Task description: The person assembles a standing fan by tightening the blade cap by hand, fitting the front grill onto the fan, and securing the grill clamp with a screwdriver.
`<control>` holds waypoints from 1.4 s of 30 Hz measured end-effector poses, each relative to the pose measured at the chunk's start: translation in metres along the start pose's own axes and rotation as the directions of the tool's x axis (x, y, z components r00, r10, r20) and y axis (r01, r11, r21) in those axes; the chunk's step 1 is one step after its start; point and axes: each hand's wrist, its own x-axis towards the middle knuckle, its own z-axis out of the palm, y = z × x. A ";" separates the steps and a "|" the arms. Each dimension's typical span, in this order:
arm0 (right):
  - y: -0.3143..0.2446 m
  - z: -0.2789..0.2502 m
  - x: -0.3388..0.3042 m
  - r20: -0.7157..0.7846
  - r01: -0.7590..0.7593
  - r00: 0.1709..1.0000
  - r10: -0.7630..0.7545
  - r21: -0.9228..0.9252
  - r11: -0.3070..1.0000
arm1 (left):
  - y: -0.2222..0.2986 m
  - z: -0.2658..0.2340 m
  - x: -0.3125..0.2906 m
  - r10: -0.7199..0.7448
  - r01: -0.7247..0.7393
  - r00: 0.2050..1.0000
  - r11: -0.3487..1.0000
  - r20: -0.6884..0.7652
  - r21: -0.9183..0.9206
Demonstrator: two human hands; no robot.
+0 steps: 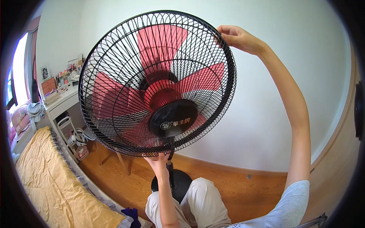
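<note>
The fan (pixel 173 116) was stood on the floor (pixel 243 193) before the knees (pixel 205 193); its rim (pixel 231 72) was grasped at upper right by the right hand (pixel 243 39) and touched below by the left hand (pixel 159 165), whose grip could not be told

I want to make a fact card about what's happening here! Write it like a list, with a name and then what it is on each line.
Main thing: standing fan with a black center cap
Blades: pinkish red blades, inside a black wire guard
Left hand: left hand at the guard's bottom edge
Right hand: right hand at the guard's upper right edge, fingers bent
Base: round black base on the wooden floor
On the left: yellow quilt, white desk
</note>
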 end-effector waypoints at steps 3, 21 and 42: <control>-0.001 0.001 0.000 -0.013 0.006 1.000 -0.006 0.011 1.000 | -0.005 -0.002 0.001 0.020 -0.020 1.000 1.000 0.003 -0.009; 0.012 -0.014 0.014 0.076 -0.024 0.997 0.024 -0.010 1.000 | 0.005 0.003 0.001 0.034 -0.032 0.999 0.997 -0.024 0.064; 0.080 0.067 -0.068 -0.424 -0.148 0.872 0.245 0.249 0.957 | -0.011 -0.001 0.002 0.163 -0.163 0.987 0.982 0.007 0.091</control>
